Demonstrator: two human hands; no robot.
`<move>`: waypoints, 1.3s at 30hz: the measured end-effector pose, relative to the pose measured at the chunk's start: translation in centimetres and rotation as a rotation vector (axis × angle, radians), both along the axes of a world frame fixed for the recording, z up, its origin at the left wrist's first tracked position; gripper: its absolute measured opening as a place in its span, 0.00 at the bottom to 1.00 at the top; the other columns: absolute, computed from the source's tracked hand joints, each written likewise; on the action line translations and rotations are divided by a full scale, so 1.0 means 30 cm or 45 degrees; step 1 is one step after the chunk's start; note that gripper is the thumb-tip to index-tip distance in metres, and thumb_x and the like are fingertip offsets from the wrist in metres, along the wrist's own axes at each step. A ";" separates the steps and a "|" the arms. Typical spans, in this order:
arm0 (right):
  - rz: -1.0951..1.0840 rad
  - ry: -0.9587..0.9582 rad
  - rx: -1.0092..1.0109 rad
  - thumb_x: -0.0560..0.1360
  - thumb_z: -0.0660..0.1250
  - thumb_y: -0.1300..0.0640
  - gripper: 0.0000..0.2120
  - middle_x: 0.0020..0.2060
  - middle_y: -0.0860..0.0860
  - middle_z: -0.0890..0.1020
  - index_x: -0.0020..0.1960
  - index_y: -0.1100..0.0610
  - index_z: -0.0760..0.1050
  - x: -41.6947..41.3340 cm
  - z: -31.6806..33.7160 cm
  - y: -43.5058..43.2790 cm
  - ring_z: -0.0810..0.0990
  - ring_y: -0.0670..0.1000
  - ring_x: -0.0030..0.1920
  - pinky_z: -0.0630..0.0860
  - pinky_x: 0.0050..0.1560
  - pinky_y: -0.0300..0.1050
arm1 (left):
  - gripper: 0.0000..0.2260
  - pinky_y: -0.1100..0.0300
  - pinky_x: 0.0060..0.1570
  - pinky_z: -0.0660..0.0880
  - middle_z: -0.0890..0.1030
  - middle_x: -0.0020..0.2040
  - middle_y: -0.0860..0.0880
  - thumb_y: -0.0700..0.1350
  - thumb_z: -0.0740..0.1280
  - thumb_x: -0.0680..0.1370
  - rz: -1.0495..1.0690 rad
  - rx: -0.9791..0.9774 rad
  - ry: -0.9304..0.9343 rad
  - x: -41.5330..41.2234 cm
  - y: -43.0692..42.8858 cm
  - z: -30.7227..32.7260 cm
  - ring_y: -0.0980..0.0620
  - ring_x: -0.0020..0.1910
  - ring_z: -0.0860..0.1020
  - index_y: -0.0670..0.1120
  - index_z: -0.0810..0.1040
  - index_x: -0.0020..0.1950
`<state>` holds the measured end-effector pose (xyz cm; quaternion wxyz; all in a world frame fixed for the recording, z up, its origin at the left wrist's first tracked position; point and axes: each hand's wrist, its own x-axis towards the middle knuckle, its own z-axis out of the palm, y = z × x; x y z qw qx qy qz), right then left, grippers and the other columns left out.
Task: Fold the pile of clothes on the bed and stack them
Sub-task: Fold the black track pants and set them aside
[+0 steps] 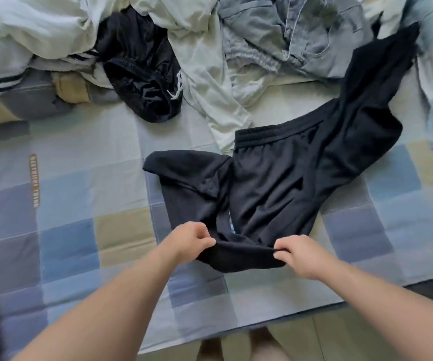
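checked bedsheet point(80, 199), tiled floor point(314, 334)

The trousers point(275, 183) are plain black; the bed sheet point(80, 230) is checked in pale blue, deeper blue, grey and sandy beige. The shorts point(142, 82) are black with a white drawstring point(176, 88). The crumpled top point(205, 74) is pale mint green, the jeans point(301, 35) faded light blue, and a whitish garment point(2, 82) carries navy stripes.
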<state>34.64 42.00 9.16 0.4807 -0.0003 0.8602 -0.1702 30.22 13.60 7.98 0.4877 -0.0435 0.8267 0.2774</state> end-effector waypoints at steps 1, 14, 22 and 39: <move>0.006 -0.026 0.014 0.81 0.63 0.51 0.10 0.38 0.45 0.77 0.40 0.46 0.71 -0.007 0.003 0.010 0.77 0.53 0.46 0.75 0.49 0.48 | 0.07 0.55 0.53 0.75 0.80 0.53 0.55 0.55 0.70 0.77 0.053 -0.073 0.079 -0.003 0.002 -0.009 0.50 0.56 0.78 0.55 0.78 0.52; -0.436 0.187 -0.122 0.78 0.65 0.54 0.05 0.45 0.42 0.83 0.49 0.49 0.79 -0.161 0.005 -0.122 0.79 0.46 0.49 0.72 0.49 0.43 | 0.38 0.44 0.60 0.78 0.80 0.62 0.42 0.55 0.78 0.64 1.138 -0.204 -0.176 -0.138 -0.012 -0.250 0.40 0.56 0.81 0.42 0.71 0.68; -0.522 0.134 -0.148 0.77 0.66 0.54 0.05 0.48 0.42 0.82 0.50 0.47 0.79 -0.116 0.041 -0.224 0.79 0.46 0.52 0.73 0.55 0.43 | 0.06 0.56 0.39 0.78 0.81 0.47 0.41 0.34 0.67 0.79 1.265 0.158 -0.220 -0.002 0.016 -0.168 0.45 0.40 0.79 0.43 0.76 0.47; -0.652 0.627 -0.319 0.81 0.62 0.50 0.08 0.45 0.44 0.82 0.57 0.42 0.77 0.020 0.894 -0.447 0.78 0.51 0.49 0.74 0.48 0.47 | 0.06 0.42 0.48 0.83 0.82 0.50 0.36 0.32 0.66 0.79 1.346 1.062 0.271 0.023 -0.086 1.175 0.37 0.50 0.84 0.42 0.78 0.52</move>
